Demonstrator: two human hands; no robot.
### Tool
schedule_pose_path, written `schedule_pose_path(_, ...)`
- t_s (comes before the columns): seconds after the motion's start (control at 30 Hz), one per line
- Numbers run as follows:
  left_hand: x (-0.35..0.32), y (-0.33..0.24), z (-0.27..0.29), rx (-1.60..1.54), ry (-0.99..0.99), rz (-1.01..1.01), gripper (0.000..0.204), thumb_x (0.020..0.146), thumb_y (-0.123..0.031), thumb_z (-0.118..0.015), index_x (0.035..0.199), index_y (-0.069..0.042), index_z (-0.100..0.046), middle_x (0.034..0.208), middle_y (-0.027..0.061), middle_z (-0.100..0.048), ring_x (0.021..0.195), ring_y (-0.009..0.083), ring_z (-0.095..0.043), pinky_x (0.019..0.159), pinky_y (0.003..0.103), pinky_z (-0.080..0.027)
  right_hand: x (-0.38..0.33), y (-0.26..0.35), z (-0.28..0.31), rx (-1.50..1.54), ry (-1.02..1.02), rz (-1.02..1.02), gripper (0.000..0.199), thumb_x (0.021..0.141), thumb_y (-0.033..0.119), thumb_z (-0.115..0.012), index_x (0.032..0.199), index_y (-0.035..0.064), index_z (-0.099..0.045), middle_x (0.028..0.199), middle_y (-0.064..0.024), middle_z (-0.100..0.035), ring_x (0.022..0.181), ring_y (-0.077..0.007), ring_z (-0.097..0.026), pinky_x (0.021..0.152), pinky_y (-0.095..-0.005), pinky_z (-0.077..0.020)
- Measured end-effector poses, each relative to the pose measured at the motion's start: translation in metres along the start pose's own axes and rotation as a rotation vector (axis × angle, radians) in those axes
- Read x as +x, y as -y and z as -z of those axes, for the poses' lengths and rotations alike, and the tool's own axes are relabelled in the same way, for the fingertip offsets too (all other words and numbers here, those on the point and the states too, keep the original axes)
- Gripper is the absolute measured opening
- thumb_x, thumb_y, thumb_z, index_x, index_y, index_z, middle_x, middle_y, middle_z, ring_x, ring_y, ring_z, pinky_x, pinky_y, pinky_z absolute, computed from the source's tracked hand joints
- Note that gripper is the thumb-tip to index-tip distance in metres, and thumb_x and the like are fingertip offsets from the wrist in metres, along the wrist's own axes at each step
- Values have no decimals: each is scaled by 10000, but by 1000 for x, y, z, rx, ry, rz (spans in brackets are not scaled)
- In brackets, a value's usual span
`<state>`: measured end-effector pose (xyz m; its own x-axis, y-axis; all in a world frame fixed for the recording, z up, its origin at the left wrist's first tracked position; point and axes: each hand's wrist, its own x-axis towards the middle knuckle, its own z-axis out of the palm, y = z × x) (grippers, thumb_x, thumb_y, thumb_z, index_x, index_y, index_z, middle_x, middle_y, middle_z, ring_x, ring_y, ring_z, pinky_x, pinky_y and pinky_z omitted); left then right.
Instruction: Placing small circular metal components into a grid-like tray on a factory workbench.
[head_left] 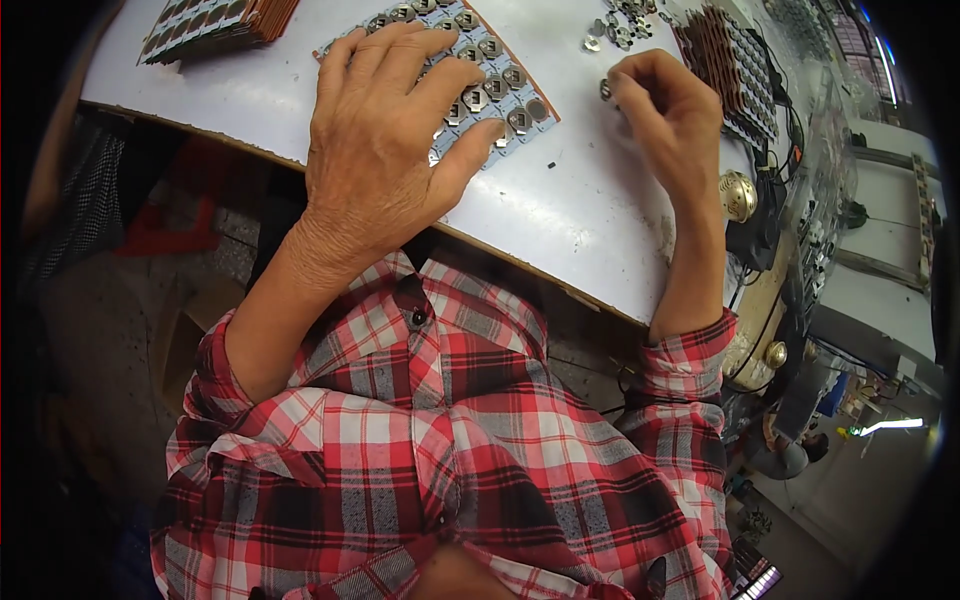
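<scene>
My left hand (385,130) lies over a light-blue circuit board panel (545,124), its fingers spread and resting on it. Rows of round silver metal parts (514,76) sit on the panel; those under my palm are hidden. To the right of the panel, my right hand (668,115) is raised just over the white table, thumb and index finger pinched together. A small silver metal clip (606,89) shows at those fingertips. Beyond that hand lies a loose heap of similar silver clips (628,22).
A stack of panels (215,25) stands at the far left, and another stack (730,75) at the right. A brass-coloured round knob (738,196) and black cables are beside my right wrist. The white table's (540,235) front edge runs before me. Another person (785,455) is at the far right.
</scene>
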<state>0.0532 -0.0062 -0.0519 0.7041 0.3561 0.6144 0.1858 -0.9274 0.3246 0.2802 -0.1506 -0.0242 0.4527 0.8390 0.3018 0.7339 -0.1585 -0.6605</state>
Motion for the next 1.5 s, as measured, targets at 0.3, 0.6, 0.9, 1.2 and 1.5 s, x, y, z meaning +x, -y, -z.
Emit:
schedule_pose_path(0.3, 12, -8, -2, -316, -196, -159, 352, 667, -75, -885, 991, -59, -748, 855, 90, -703, 757, 280, -660, 666, 372, -496, -11, 51, -13, 478, 121, -218, 158, 994, 136, -655, 941, -12, -652, 779, -39, -635, 609, -68, -554, 539, -216, -413)
schedule_pose_path(0.6, 10, -20, -14, -326, -174, -126, 222, 705, -48, -825, 891, -53, -704, 783, 71, -660, 681, 255, -632, 590, 363, -480, -14, 56, -13, 660, 152, -320, 96, 975, 69, -668, 927, -14, -677, 741, -39, -674, 578, -58, -606, 472, -197, -466)
schedule_pose_path(0.9, 7, -22, -11, -323, -166, -125, 127, 807, -11, -756, 919, -11, -697, 771, 97, -642, 646, 239, -619, 563, 328, -479, -11, 56, -12, 819, 236, -414, 138, 963, 100, -732, 996, -31, -703, 789, -80, -705, 588, -83, -630, 460, -201, -497)
schedule_pose_path(1.2, 6, -30, 5, -928, 30, 370, 126, 1031, -74, -623, 1006, 21, -702, 779, 18, -669, 670, 54, -596, 593, 215, -487, -12, 48, -13, 1075, 312, -372, 215, 987, 125, -712, 1101, -57, -701, 909, -116, -730, 642, -87, -660, 469, -207, -541)
schedule_pose_path(1.5, 8, -30, 8, -955, 166, 456, 161, 1049, -126, -615, 971, -5, -687, 753, 9, -640, 613, 44, -568, 553, 206, -461, -14, 51, -11, 490, 270, 46, 242, 973, 98, -717, 1175, -35, -720, 990, -63, -711, 731, -83, -625, 570, -209, -481)
